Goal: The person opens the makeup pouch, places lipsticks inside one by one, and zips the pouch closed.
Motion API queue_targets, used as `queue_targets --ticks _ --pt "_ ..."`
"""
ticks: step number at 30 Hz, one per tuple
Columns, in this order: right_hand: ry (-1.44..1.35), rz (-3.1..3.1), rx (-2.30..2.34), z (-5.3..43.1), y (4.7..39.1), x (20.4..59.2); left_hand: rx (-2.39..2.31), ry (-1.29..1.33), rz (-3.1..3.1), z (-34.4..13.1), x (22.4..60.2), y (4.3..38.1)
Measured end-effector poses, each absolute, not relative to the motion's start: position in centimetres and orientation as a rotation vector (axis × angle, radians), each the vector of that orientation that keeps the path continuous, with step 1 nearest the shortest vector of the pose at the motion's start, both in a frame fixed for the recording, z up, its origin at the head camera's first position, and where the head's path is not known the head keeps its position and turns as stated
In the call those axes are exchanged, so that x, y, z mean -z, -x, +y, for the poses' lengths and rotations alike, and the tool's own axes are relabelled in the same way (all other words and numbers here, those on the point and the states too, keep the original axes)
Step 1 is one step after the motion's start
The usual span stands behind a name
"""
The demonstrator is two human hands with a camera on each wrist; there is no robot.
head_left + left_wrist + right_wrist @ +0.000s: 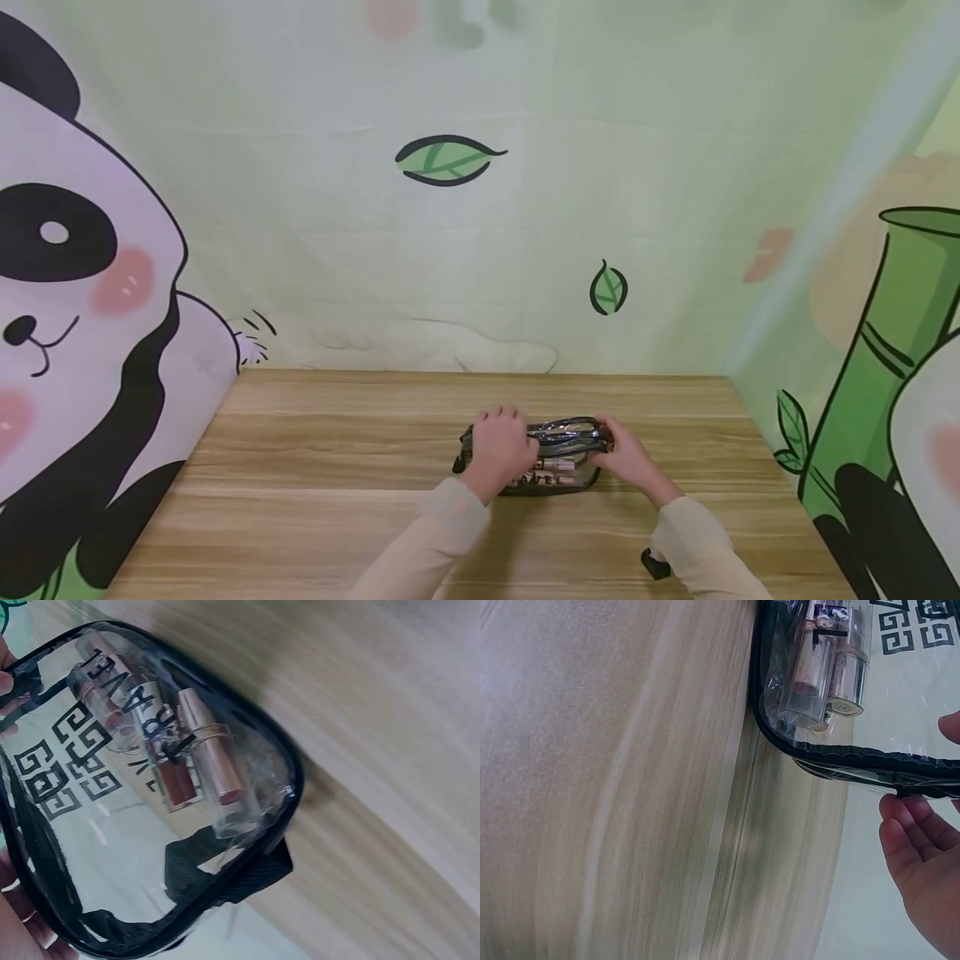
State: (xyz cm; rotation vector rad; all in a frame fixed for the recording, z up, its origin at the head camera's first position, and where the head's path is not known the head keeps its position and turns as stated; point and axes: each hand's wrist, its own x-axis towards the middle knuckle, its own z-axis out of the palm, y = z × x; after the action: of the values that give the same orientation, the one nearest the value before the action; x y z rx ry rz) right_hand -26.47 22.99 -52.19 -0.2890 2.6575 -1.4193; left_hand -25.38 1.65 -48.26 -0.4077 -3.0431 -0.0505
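A clear cosmetic bag [566, 442] with black trim stands upright on the wooden table. Black lettering and a square key pattern mark its see-through side [112, 832]. Several lipstick tubes [217, 769] lie inside, along the bottom. My left hand [498, 450] grips the bag's left part, fingers over the top and thumb at the near side. At the upper right end, my right hand [626, 454] holds the bag's edge. In the right wrist view its fingertips [898, 814] come together at a small dark bit on the black seam, thumb on the bag's other side.
The wood-grain table [300, 467] reaches back to a pale green wall cloth [315, 208] printed with leaves, pandas and bamboo. A black strap end [655, 564] hangs by the right sleeve. A black fabric tab [262, 874] sticks out from the bag's end.
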Motion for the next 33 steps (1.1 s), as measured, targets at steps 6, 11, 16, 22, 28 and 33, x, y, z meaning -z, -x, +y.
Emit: queue_targets --ticks 6,11,16,22,28,33 --pt "0.298 2.648 1.433 22.9 26.2 51.8 0.131 0.358 -2.965 0.9 48.7 25.1" --pt "0.302 2.645 1.440 23.1 26.4 52.3 0.175 0.323 -2.877 0.5 49.1 25.0" --pt "0.295 2.659 1.416 23.1 26.5 52.2 0.263 0.292 -2.787 0.5 49.6 24.9" --pt "0.296 2.675 1.413 23.0 26.6 52.3 0.329 0.272 -2.706 0.5 49.7 24.7" --pt "0.300 2.688 1.394 23.0 26.6 52.3 0.307 0.257 -2.710 0.3 49.4 24.5" --pt "0.296 2.679 1.396 23.0 26.4 52.0 0.280 0.235 -2.779 0.2 49.2 24.5"
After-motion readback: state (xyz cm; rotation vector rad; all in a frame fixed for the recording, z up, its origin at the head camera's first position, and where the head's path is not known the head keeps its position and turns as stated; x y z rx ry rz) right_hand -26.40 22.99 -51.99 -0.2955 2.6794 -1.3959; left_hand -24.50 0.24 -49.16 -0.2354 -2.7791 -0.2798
